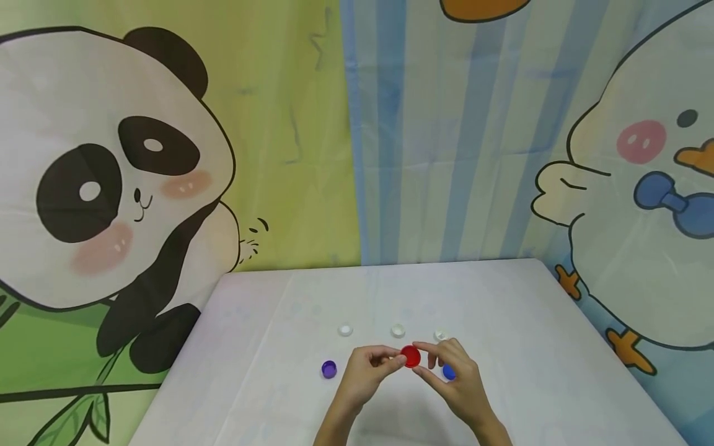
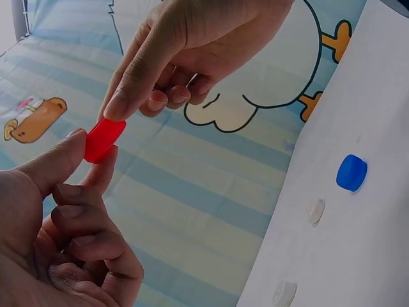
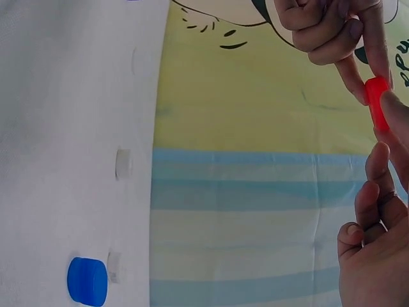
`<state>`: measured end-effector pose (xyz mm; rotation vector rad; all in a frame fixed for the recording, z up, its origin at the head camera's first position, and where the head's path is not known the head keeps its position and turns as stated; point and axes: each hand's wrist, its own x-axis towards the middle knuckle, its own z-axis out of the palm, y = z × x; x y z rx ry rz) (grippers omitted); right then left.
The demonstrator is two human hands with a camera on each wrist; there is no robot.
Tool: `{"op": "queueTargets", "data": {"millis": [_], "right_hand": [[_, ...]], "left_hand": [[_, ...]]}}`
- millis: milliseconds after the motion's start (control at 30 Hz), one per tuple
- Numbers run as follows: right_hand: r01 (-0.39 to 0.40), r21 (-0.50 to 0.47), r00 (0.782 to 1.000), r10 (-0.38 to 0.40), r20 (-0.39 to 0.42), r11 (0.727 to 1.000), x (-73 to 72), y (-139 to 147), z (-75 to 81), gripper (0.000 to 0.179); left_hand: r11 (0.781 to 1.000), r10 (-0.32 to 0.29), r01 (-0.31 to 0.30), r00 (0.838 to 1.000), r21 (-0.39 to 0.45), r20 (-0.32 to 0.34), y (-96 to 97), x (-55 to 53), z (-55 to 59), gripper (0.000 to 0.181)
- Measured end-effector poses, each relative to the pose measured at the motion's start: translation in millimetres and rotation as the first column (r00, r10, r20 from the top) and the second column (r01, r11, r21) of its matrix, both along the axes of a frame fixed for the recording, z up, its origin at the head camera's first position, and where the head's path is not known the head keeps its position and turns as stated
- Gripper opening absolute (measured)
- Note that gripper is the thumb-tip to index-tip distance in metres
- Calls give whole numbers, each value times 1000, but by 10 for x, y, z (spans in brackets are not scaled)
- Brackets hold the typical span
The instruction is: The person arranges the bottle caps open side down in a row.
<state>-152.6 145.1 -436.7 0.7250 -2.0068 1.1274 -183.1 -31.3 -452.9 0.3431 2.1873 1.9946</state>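
Head view: a red round plastic cap (image 1: 410, 356) is held between two hands over the white surface (image 1: 268, 396), about midway between its left and right edges. The left hand (image 1: 361, 375) pinches one side of the rim; the right hand (image 1: 458, 387) pinches the other with thumb and forefinger. Farther toward the far edge lie a left white round cap (image 1: 345, 329), a middle white round cap (image 1: 398, 331) and a right white round cap (image 1: 440, 335). A purple round plastic cap (image 1: 329, 370) sits toward the left edge, a blue round plastic cap (image 1: 449, 372) toward the right, partly covered by the right hand.

Left wrist view: the red cap shows rim-on and tilted. Recommended: light, even pressure at opposite sides of the rim, fingertips off the face, neither pinch slackened until the other is secure.

Right wrist view: the right hand is cut off by the frame, and its thumb covers part of the red cap. Which face is hollow cannot be confirmed. The surface's near edge is out of view throughout.
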Motion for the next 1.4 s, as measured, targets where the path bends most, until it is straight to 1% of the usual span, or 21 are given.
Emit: {"op": "queueTargets", "data": {"millis": [133, 267, 300, 433, 533, 600, 667, 700, 767, 800, 833, 867, 933, 1000, 1033, 1100, 1133, 1167, 1300, 1367, 1400], "right_hand": [[0, -9, 999, 0, 41, 1000, 5, -27, -12, 43], [15, -2, 998, -15, 61, 1000, -1, -43, -22, 45], [21, 1, 998, -21, 61, 1000, -4, -42, -23, 46], [41, 10, 996, -41, 81, 999, -12, -30, -18, 48], [36, 7, 994, -36, 101, 999, -16, -16, -22, 47], [24, 6, 995, -24, 94, 1000, -31, -5, -41, 48], [11, 11, 996, -12, 88, 1000, -55, 11, -86, 48], [6, 16, 996, -8, 94, 1000, -71, 23, -122, 47], [-5, 33, 992, 1, 125, 999, -101, 50, -205, 46], [-13, 41, 989, 7, 147, 999, -111, 64, -245, 45], [-21, 48, 985, 12, 174, 999, -120, 78, -283, 43], [-29, 52, 979, 18, 204, 998, -127, 94, -322, 42], [-46, 56, 968, 31, 249, 997, -130, 116, -360, 41], [-74, 42, 960, 59, 274, 996, -130, 133, -372, 40], [-86, 32, 955, 73, 287, 996, -129, 140, -373, 39], [-115, 10, 943, 106, 317, 993, -114, 146, -342, 36], [-129, -2, 936, 123, 328, 992, -107, 149, -327, 35], [-142, -15, 929, 139, 342, 990, -79, 141, -266, 33], [-180, -51, 917, 186, 354, 982, -1, 127, -93, 29], [-196, -68, 913, 207, 350, 978, 6, 142, -78, 29], [-206, -73, 912, 219, 348, 976, -13, 161, -118, 29]], "left_hand": [[1000, 11, -11, 1000, 4, -3, -29, 15, -9, 27], [1000, 27, -27, 1000, -4, 5, -49, 22, 20, 23], [999, 32, -32, 999, -3, 5, -49, 24, 41, 23], [998, 62, -63, 997, -12, -39, -48, 62, 184, 20], [996, 85, -86, 994, -19, -61, -47, 98, 282, 19], [995, 97, -99, 992, -11, -79, -42, 101, 313, 19], [994, 110, -110, 987, 6, -114, -39, 105, 327, 19], [993, 117, -117, 983, 15, -144, -37, 108, 329, 19], [991, 134, -128, 968, 41, -214, -36, 113, 323, 18], [990, 142, -135, 956, 48, -258, -36, 117, 314, 17], [989, 147, -135, 939, 59, -311, -36, 120, 307, 16], [989, 150, -133, 918, 70, -366, -37, 122, 299, 16], [987, 158, -134, 860, 83, -485, -35, 123, 285, 15], [987, 158, -131, 790, 88, -593, -32, 120, 277, 15], [988, 156, -130, 758, 88, -633, -31, 118, 278, 15], [987, 154, -136, 707, 82, -690, -27, 121, 281, 17], [988, 150, -136, 691, 77, -707, -25, 121, 280, 17], [988, 144, -133, 673, 73, -726, -23, 119, 278, 18], [991, 111, -128, 624, 39, -773, -16, 122, 265, 20], [993, 89, -115, 600, 24, -795, -14, 123, 259, 21], [994, 78, -108, 594, 16, -801, -14, 127, 260, 21]]}}
